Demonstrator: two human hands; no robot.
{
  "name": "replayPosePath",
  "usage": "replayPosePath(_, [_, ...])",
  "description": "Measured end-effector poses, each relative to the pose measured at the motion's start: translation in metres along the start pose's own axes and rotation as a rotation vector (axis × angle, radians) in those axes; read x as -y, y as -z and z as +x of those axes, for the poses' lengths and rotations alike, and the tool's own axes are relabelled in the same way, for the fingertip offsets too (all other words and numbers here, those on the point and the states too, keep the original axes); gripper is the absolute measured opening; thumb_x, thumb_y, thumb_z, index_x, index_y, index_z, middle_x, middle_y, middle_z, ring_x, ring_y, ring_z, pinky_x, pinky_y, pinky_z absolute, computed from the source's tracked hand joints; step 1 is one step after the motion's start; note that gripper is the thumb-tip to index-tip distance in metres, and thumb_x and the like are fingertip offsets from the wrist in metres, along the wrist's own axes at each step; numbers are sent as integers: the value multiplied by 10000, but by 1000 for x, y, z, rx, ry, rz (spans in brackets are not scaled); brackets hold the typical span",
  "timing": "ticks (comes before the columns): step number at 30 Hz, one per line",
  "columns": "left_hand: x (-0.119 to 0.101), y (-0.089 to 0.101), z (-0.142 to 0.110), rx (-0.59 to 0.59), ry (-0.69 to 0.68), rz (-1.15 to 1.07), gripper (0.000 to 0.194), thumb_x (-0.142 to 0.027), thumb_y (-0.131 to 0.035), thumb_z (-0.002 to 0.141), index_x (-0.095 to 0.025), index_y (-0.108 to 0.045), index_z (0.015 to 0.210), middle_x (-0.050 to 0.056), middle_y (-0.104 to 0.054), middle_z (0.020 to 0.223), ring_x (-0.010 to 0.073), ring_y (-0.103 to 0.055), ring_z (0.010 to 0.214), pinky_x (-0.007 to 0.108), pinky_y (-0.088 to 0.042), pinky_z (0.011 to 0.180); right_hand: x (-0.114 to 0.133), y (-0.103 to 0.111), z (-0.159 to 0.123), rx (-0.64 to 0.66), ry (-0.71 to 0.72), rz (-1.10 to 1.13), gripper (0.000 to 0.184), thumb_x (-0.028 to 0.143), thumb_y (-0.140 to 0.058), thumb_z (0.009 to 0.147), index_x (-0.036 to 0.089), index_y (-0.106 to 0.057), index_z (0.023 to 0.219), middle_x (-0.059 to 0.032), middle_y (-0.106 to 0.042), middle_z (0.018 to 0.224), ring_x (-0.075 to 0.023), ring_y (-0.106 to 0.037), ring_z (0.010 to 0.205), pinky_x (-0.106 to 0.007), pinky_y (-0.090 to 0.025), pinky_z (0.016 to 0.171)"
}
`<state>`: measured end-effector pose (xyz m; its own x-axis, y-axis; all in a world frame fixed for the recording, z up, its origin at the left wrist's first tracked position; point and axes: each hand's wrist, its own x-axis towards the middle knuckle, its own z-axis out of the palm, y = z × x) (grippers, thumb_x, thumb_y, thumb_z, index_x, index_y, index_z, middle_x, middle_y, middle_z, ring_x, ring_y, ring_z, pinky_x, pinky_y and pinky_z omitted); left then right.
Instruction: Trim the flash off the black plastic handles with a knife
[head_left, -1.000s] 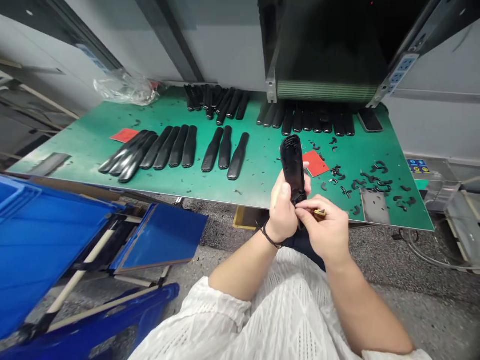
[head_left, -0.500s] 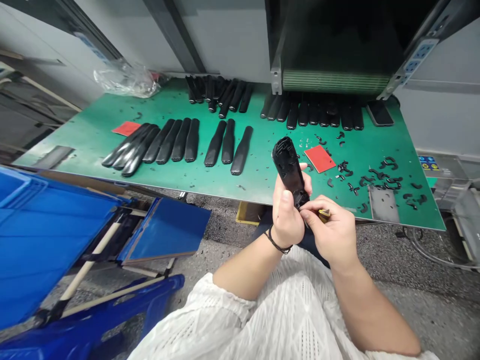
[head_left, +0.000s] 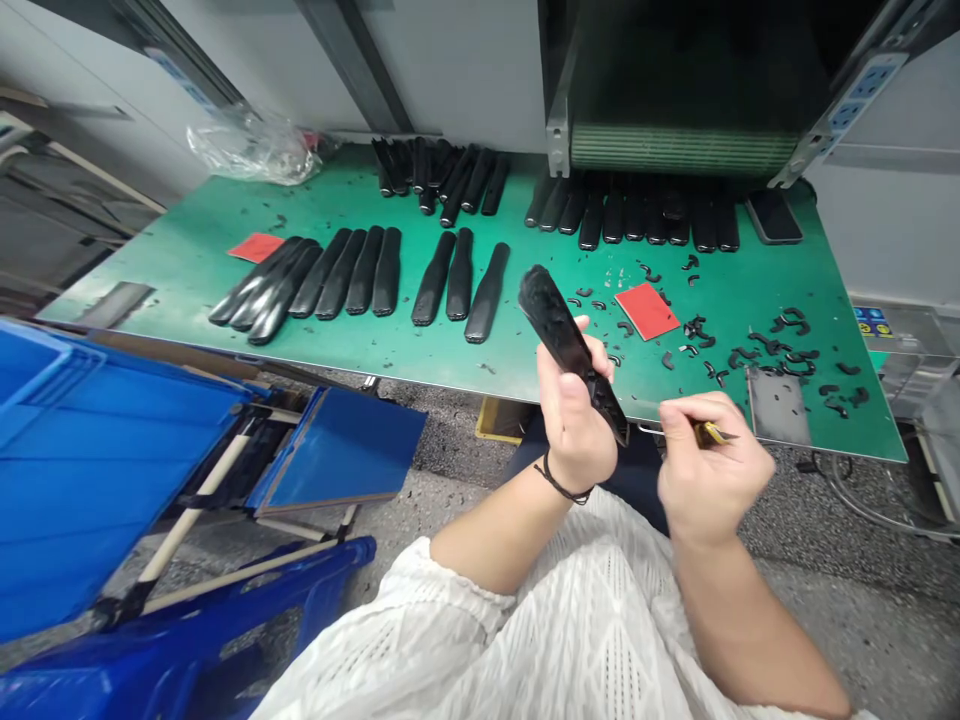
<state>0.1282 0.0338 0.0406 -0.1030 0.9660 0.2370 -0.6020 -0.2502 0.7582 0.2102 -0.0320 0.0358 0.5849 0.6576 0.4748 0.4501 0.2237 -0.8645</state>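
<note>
The left hand (head_left: 574, 430) wraps a black moulded plastic part (head_left: 562, 335), tilted above the green desk (head_left: 172, 290). The right hand (head_left: 712, 470) pinches a small brass-coloured tool (head_left: 712, 433) nearby. The blue sticker (head_left: 872, 320) is unreadably small.

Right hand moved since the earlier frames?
Yes: the right hand has moved rightward, away from the black moulded part, closer to the grey metal plate.
</note>
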Motion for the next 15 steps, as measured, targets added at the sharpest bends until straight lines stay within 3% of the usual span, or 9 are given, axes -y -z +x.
replayPosePath(3, [-5, 2, 14, -17, 235, -141, 428, -617, -484, 999, -254, -601, 1192, 28, -489, 849, 164, -458, 735, 291, -445, 681, -12, 17, 11, -32, 166, -273, 35, 210, -751, 875, 236, -747, 897, -53, -724, 884, -186, -651, 770, -350, -518, 681])
replayPosePath(4, [-7, 4, 19, -21, 321, -193, 415, -594, -447, 1022, -243, -602, 1179, 25, -478, 839, 157, -455, 721, 284, -437, 666, -16, 23, 13, -1, 171, -275, 107, 201, -743, 878, 243, -757, 976, -52, -731, 906, -181, -653, 751, -344, -518, 658])
replayPosePath(7, [-10, 7, 28, -58, 513, -330, 412, -517, -332, 1076, -210, -601, 1126, 16, -447, 801, 136, -445, 678, 266, -416, 628, -23, 40, 14, 279, 229, -86, 319, 176, -773, 848, 274, -736, 1149, -13, -709, 843, -158, -632, 673, -323, -516, 606])
replayPosePath(10, [-12, 6, 30, -80, 612, -400, 426, -490, -295, 1090, -190, -598, 1089, 8, -434, 767, 125, -433, 649, 255, -405, 598, -23, 49, 7, 611, 442, -7, 388, 156, -844, 774, 269, -730, 1127, -16, -695, 829, -170, -634, 709, -339, -536, 638])
replayPosePath(12, [-12, 5, 29, -81, 649, -424, 428, -489, -296, 1090, -185, -598, 1084, 7, -437, 761, 122, -432, 644, 250, -406, 587, -21, 51, 2, 663, 534, -28, 391, 112, -829, 771, 254, -723, 1120, -28, -703, 849, -167, -627, 713, -336, -529, 634])
replayPosePath(15, [-11, 5, 27, -62, 665, -460, 427, -494, -308, 1089, -184, -602, 1088, 3, -430, 758, 118, -435, 646, 243, -410, 578, -17, 50, -3, 673, 556, -13, 391, 57, -763, 801, 246, -714, 1139, -30, -727, 872, -159, -640, 709, -322, -525, 620])
